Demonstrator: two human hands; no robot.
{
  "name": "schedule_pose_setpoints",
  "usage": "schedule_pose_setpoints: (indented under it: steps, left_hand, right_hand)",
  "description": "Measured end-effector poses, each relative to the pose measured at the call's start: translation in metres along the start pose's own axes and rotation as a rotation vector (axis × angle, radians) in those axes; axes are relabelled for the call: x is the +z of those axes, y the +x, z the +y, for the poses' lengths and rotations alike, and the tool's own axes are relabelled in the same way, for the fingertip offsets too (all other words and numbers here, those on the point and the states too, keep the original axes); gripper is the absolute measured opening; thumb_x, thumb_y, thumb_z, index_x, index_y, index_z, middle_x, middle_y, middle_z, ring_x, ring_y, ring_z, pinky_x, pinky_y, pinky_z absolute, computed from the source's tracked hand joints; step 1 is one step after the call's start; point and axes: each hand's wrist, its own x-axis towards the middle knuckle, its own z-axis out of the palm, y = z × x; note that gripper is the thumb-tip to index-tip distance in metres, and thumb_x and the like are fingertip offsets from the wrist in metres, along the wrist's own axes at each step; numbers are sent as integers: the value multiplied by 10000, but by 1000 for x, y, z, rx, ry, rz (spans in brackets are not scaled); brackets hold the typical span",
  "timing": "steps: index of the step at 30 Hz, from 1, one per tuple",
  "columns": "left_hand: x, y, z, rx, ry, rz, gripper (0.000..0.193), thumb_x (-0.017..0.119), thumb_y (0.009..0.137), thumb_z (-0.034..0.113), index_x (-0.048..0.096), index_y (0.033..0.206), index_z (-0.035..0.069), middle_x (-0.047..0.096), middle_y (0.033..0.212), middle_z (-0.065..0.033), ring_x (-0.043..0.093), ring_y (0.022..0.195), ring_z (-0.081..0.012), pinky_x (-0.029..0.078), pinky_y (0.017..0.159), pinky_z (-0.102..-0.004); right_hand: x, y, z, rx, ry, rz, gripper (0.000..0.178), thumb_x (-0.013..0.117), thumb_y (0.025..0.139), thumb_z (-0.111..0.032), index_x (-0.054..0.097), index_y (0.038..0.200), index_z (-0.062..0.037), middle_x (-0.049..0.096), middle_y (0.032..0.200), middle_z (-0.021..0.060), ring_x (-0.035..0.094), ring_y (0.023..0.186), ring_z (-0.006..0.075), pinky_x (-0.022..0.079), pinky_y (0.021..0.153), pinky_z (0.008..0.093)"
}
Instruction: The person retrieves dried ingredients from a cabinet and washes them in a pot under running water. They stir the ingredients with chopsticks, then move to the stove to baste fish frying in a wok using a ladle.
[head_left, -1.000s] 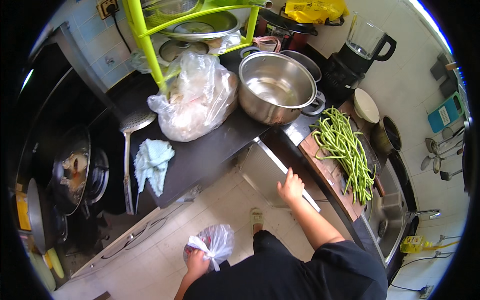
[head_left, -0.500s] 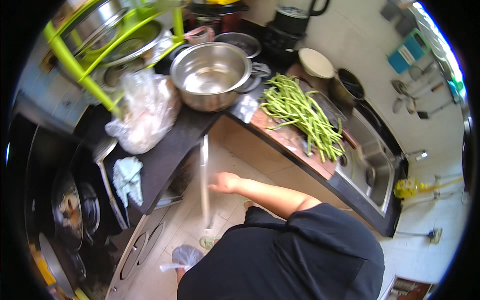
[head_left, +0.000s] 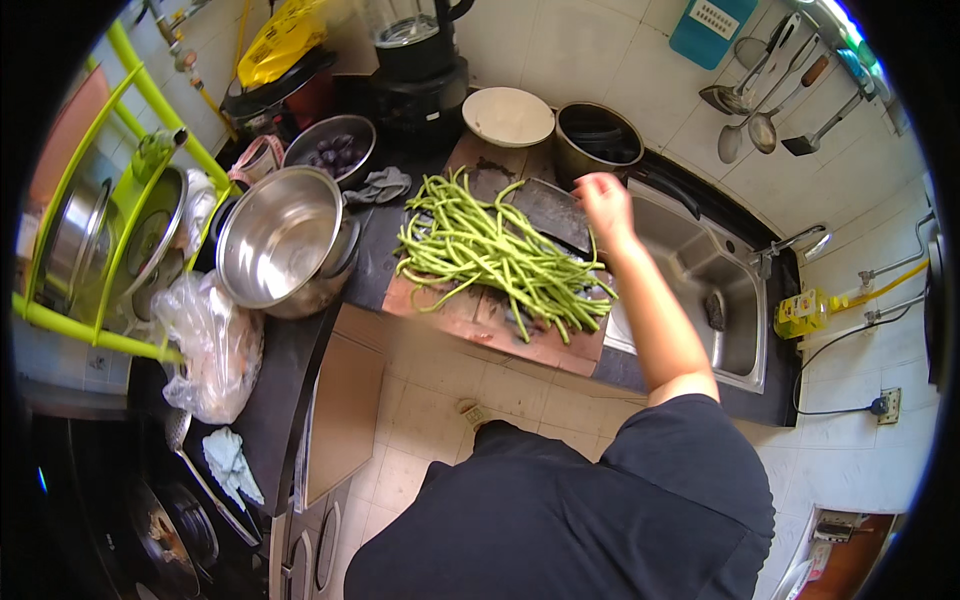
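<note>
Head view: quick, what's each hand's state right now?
Left hand: out of view, so it cannot be told.
Right hand: fingers look partly curled, near the pot; whether they hold anything cannot be told.

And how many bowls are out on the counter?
2: a white bowl behind the green beans, and a metal bowl of dark round fruit behind the steel pot. More might be hidden behind things.

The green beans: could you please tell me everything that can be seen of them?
The green beans are long and slender, some bent or curled. They lie in a loose, tangled heap across the reddish-brown board, beside a dark, wide blade. The right hand is near their right end, not holding them.
</note>
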Motion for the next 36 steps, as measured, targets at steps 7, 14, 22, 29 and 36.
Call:
schedule_pose_setpoints:
  steps: [7, 14, 22, 29, 36]
  left_hand:
    - [1, 0, 67, 24, 22, 26, 341, 654, 638, 151, 622, 959, 39, 628, 873, -186, 598, 842, -378, 464, 770, -433]
    - [-8, -12, 96, 22, -20, 82, 332, 650, 635, 141, 627, 949, 38, 627, 863, -187, 598, 839, -379, 464, 766, -433]
    - [-14, -19, 123, 172, -119, 147, 322, 645, 631, 130, 632, 938, 36, 626, 852, -188, 598, 836, -380, 464, 762, -432]
    - [-2, 32, 92, 742, -20, 414, 215, 653, 614, 122, 647, 809, 33, 625, 790, -165, 595, 806, -367, 450, 753, -445]
    - [-53, 55, 132, 937, -178, 460, 126, 632, 597, 50, 632, 723, 51, 624, 775, -132, 595, 761, -336, 458, 708, -414]
  right_hand:
    - [-68, 104, 22, 191, -924, 103, 487, 632, 765, -450, 610, 1071, -72, 516, 1170, 163, 470, 1110, 340, 433, 902, 421]
    - [-65, 135, 33, -23, -652, 239, 532, 581, 800, -432, 564, 1162, -43, 510, 1187, 227, 498, 1091, 366, 407, 933, 413]
    - [-90, 160, -53, -193, 247, 181, 479, 591, 873, -240, 411, 1186, 74, 596, 884, 141, 615, 585, 178, 516, 539, 277]
    - [-35, 167, -237, -843, 294, 161, 327, 589, 872, -87, 454, 1138, 47, 552, 1038, 130, 627, 851, 194, 557, 707, 259]
    - [74, 214, -360, -1231, -324, 408, 367, 644, 819, -243, 513, 1116, -70, 560, 1070, 117, 600, 846, 267, 483, 765, 321]
